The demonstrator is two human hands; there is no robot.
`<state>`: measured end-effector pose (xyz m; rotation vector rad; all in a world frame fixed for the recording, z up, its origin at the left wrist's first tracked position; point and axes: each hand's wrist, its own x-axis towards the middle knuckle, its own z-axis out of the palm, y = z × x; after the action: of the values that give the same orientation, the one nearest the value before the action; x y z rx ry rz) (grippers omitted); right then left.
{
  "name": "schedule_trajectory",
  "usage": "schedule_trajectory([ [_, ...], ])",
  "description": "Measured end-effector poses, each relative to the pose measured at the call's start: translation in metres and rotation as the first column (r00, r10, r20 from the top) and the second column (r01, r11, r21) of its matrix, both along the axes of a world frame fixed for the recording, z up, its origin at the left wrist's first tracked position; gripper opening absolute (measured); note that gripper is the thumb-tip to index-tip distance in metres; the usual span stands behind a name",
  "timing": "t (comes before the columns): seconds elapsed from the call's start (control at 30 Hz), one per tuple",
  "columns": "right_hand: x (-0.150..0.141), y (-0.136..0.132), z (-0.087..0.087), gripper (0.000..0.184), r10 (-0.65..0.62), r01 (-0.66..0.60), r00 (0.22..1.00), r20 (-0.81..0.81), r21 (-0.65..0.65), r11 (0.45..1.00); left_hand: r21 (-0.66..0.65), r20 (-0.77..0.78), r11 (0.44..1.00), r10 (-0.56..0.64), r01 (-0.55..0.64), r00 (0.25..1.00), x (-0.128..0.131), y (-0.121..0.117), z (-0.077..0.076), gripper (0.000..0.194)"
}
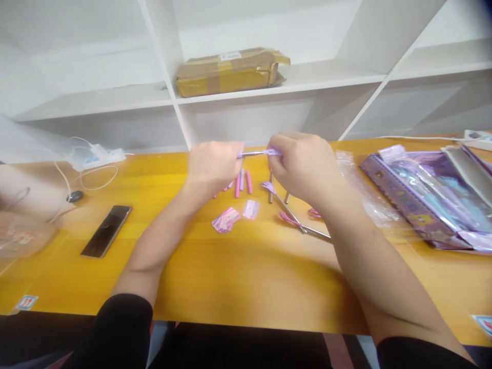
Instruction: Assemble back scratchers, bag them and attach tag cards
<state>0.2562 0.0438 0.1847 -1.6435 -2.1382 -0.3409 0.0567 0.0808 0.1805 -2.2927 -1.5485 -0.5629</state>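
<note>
Above the table, a small back scratcher (253,153) with a metal rod and purple ends stretches between my two hands. My left hand (215,163) is closed on one purple end. Closed around the hand-shaped purple end is my right hand (300,156). Below them lie several pink and purple tubes (249,182), partly hidden by my left hand. A purple-headed back scratcher (268,186) and a pink-headed one (290,218) lie crossed under my right forearm, among other metal rods (287,198). Small printed cards (226,220) lie in front of the tubes.
A patterned open box (413,197) holding plastic-wrapped items stands at right, beside clear plastic bags (372,195). At left are a phone (106,231), a power strip (102,156) and cables. A taped cardboard package (228,72) sits on the shelf behind.
</note>
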Motion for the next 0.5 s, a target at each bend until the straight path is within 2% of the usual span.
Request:
schedule_trajectory([
  [0.23,0.0007,-0.0019,0.0016,0.02,0.053,-0.053,0.998,-0.014,-0.029,0.998,0.008,-0.045,0.998,-0.058,0.059,0.997,0.0,-0.0014,0.0001,0.033],
  [0.5,0.0008,-0.0007,0.0019,0.023,0.01,-0.003,0.996,0.088,-0.087,0.996,0.016,-0.039,0.999,-0.048,0.049,0.998,-0.0011,0.0035,-0.0017,0.029],
])
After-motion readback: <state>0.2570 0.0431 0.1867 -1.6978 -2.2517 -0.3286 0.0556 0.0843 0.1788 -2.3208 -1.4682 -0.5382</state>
